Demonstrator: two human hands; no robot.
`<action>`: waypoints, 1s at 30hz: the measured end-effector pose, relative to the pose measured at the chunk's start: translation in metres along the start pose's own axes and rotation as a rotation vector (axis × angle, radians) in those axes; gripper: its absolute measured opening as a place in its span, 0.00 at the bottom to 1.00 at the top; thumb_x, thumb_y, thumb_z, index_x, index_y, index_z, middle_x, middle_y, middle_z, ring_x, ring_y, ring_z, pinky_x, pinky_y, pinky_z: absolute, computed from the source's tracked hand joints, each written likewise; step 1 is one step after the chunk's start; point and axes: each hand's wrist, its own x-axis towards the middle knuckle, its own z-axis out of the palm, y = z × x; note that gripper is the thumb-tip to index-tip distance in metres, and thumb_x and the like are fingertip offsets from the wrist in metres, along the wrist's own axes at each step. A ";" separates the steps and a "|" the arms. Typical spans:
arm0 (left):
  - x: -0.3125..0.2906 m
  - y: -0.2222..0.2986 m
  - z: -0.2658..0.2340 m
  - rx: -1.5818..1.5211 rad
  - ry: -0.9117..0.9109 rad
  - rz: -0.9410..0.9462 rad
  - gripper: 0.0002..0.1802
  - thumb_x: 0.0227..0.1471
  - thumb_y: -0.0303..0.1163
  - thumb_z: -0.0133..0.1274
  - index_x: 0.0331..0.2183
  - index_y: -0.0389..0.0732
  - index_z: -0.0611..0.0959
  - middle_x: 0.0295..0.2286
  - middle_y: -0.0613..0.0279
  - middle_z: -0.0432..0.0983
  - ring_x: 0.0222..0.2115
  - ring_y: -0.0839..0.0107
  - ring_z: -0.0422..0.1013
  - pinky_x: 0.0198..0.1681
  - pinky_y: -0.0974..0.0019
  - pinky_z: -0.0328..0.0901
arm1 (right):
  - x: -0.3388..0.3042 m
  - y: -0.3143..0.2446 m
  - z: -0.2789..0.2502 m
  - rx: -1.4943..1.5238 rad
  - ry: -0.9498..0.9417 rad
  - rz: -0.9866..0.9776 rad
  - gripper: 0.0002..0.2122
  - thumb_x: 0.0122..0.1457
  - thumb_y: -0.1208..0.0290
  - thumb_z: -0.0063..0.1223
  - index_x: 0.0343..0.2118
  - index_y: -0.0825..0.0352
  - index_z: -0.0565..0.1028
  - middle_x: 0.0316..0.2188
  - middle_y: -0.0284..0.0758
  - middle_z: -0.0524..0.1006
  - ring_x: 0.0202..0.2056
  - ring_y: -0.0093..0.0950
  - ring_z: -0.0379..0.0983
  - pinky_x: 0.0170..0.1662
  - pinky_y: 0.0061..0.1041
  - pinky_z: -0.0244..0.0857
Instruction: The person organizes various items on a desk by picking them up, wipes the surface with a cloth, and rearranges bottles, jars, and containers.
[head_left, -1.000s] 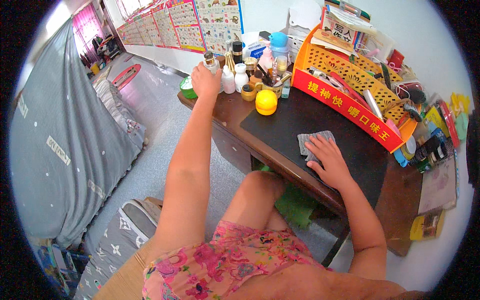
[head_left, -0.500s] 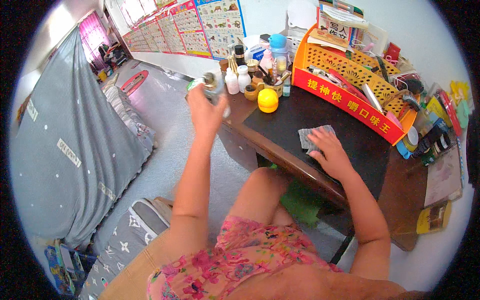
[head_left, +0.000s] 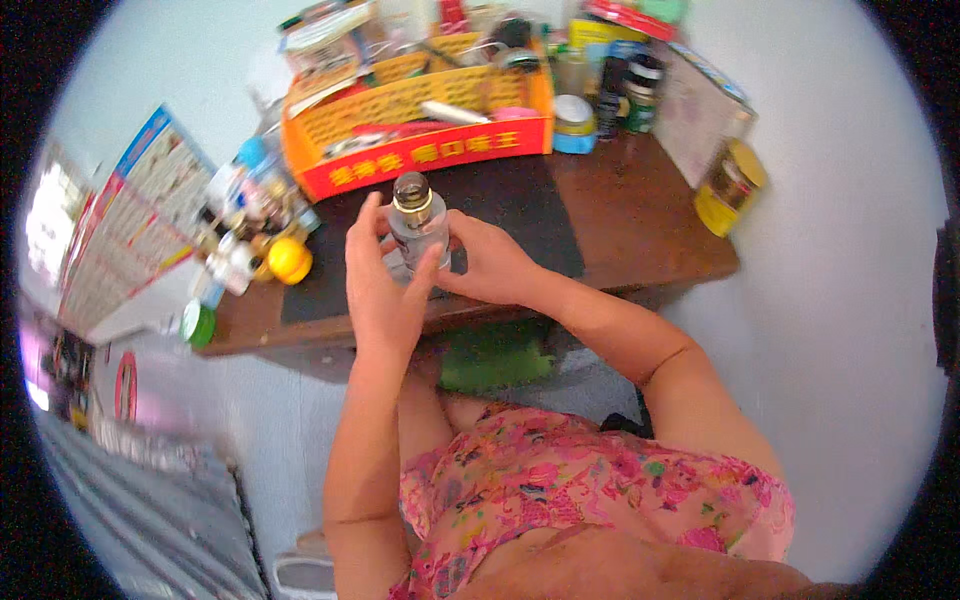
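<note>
A clear bottle (head_left: 425,236) with a dark, gold-ringed cap (head_left: 412,190) stands upright between my hands, over the black mat (head_left: 540,205) near the desk's front edge. My left hand (head_left: 385,285) grips it from the left, thumb on the near side. From the right, my right hand (head_left: 492,262) has its fingers curled against the lower part of the bottle. The grey cloth does not show clearly; my hands and the bottle may cover it.
Behind the mat stands an orange-red box (head_left: 420,155) full of small items. Left of it are a yellow round container (head_left: 290,260), several small bottles, and a green-lidded jar (head_left: 198,323) at the desk's edge. A yellow can (head_left: 730,185) stands right.
The view has swung to the right. My left hand has brought the bottle from beyond the desk's left edge over the mat. My right hand has moved from the grey cloth to the bottle.
</note>
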 end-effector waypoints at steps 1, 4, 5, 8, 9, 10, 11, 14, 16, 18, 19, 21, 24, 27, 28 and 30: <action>0.002 0.006 0.004 -0.056 -0.010 0.004 0.44 0.46 0.28 0.70 0.61 0.34 0.67 0.54 0.47 0.69 0.53 0.53 0.69 0.53 0.56 0.69 | -0.003 0.002 -0.016 -0.024 0.060 0.017 0.27 0.52 0.54 0.69 0.49 0.65 0.72 0.45 0.44 0.79 0.47 0.44 0.78 0.51 0.39 0.72; -0.001 -0.019 0.022 0.104 -0.047 0.064 0.38 0.51 0.30 0.66 0.61 0.36 0.70 0.54 0.48 0.71 0.54 0.54 0.69 0.56 0.56 0.67 | -0.014 0.027 -0.068 -0.120 0.289 0.147 0.28 0.51 0.55 0.70 0.50 0.64 0.73 0.44 0.42 0.80 0.44 0.42 0.79 0.48 0.39 0.73; -0.004 -0.035 0.026 0.175 -0.062 0.068 0.35 0.52 0.30 0.64 0.60 0.36 0.71 0.53 0.49 0.72 0.54 0.55 0.69 0.57 0.56 0.66 | -0.016 0.037 -0.087 -0.182 0.354 0.218 0.28 0.51 0.55 0.70 0.51 0.64 0.73 0.43 0.43 0.80 0.43 0.42 0.80 0.47 0.39 0.74; -0.014 -0.068 0.037 0.315 -0.041 0.063 0.30 0.55 0.32 0.61 0.58 0.37 0.73 0.52 0.48 0.73 0.55 0.49 0.67 0.61 0.54 0.61 | -0.021 0.090 -0.148 -0.340 0.542 0.370 0.31 0.51 0.54 0.70 0.54 0.65 0.71 0.43 0.47 0.81 0.44 0.44 0.80 0.47 0.40 0.74; -0.017 -0.080 0.038 0.343 -0.035 0.060 0.29 0.55 0.32 0.61 0.57 0.37 0.74 0.52 0.48 0.73 0.55 0.49 0.67 0.61 0.53 0.61 | -0.022 0.107 -0.165 -0.388 0.608 0.372 0.32 0.51 0.54 0.69 0.54 0.65 0.71 0.43 0.49 0.81 0.44 0.45 0.80 0.47 0.40 0.73; -0.019 -0.091 0.040 0.351 -0.042 0.051 0.29 0.55 0.32 0.61 0.57 0.37 0.74 0.52 0.47 0.73 0.55 0.48 0.66 0.61 0.52 0.60 | -0.021 0.118 -0.181 -0.455 0.624 0.439 0.32 0.51 0.53 0.69 0.55 0.66 0.70 0.43 0.49 0.81 0.44 0.46 0.80 0.48 0.41 0.73; -0.024 -0.100 0.044 0.377 -0.051 0.021 0.29 0.55 0.32 0.61 0.57 0.37 0.74 0.52 0.47 0.73 0.55 0.48 0.66 0.61 0.52 0.60 | -0.020 0.129 -0.196 -0.521 0.639 0.505 0.33 0.51 0.53 0.68 0.55 0.68 0.70 0.43 0.50 0.81 0.45 0.47 0.80 0.48 0.41 0.73; -0.029 -0.109 0.055 0.428 -0.071 -0.040 0.29 0.55 0.34 0.60 0.57 0.36 0.73 0.52 0.46 0.72 0.55 0.47 0.65 0.61 0.51 0.60 | -0.022 0.179 -0.233 -0.502 0.736 0.567 0.33 0.51 0.52 0.68 0.54 0.70 0.72 0.42 0.53 0.80 0.47 0.48 0.78 0.50 0.44 0.71; -0.027 -0.103 0.058 0.445 -0.074 -0.054 0.29 0.56 0.34 0.60 0.57 0.36 0.73 0.51 0.46 0.72 0.55 0.47 0.65 0.61 0.50 0.60 | -0.020 0.207 -0.250 -0.616 0.751 0.628 0.32 0.51 0.52 0.68 0.53 0.71 0.73 0.43 0.52 0.79 0.48 0.49 0.76 0.51 0.44 0.70; -0.027 -0.100 0.058 0.442 -0.089 -0.069 0.29 0.56 0.34 0.60 0.56 0.36 0.74 0.51 0.45 0.73 0.55 0.47 0.65 0.61 0.50 0.60 | -0.015 0.226 -0.254 -0.662 0.780 0.637 0.32 0.49 0.54 0.70 0.53 0.71 0.73 0.43 0.51 0.78 0.50 0.50 0.74 0.53 0.44 0.70; -0.026 -0.101 0.057 0.446 -0.095 -0.079 0.28 0.56 0.35 0.60 0.56 0.36 0.74 0.51 0.45 0.73 0.55 0.46 0.65 0.61 0.50 0.60 | -0.010 0.231 -0.253 -0.679 0.771 0.656 0.32 0.49 0.54 0.71 0.53 0.71 0.74 0.45 0.50 0.78 0.50 0.49 0.74 0.53 0.43 0.70; -0.027 -0.105 0.056 0.480 -0.105 -0.063 0.27 0.56 0.34 0.59 0.55 0.35 0.74 0.50 0.45 0.73 0.55 0.46 0.66 0.61 0.50 0.60 | -0.003 0.243 -0.254 -0.717 0.756 0.697 0.32 0.48 0.53 0.72 0.52 0.70 0.76 0.47 0.50 0.78 0.49 0.48 0.76 0.52 0.42 0.70; -0.028 -0.105 0.058 0.508 -0.093 -0.035 0.26 0.56 0.34 0.59 0.54 0.35 0.75 0.49 0.45 0.73 0.54 0.46 0.66 0.60 0.50 0.60 | 0.003 0.262 -0.254 -0.689 0.787 0.679 0.33 0.48 0.55 0.72 0.54 0.69 0.75 0.49 0.51 0.77 0.50 0.48 0.75 0.53 0.43 0.70; -0.027 -0.099 0.058 0.502 -0.080 -0.039 0.26 0.55 0.33 0.59 0.53 0.34 0.75 0.49 0.45 0.72 0.54 0.47 0.66 0.60 0.50 0.60 | 0.007 0.274 -0.251 -0.698 0.757 0.676 0.30 0.47 0.55 0.72 0.47 0.73 0.75 0.45 0.52 0.78 0.50 0.50 0.74 0.52 0.45 0.70; -0.027 -0.097 0.057 0.497 -0.079 -0.046 0.25 0.54 0.32 0.60 0.52 0.34 0.75 0.50 0.45 0.72 0.55 0.47 0.66 0.60 0.50 0.60 | 0.009 0.276 -0.249 -0.712 0.759 0.689 0.30 0.48 0.54 0.72 0.47 0.73 0.75 0.45 0.52 0.78 0.50 0.50 0.74 0.52 0.46 0.70; -0.027 -0.096 0.056 0.500 -0.078 -0.039 0.25 0.54 0.32 0.60 0.52 0.34 0.76 0.49 0.45 0.72 0.55 0.47 0.66 0.60 0.50 0.60 | 0.010 0.277 -0.244 -0.740 0.764 0.718 0.30 0.48 0.54 0.72 0.47 0.72 0.75 0.46 0.52 0.78 0.51 0.50 0.74 0.52 0.46 0.70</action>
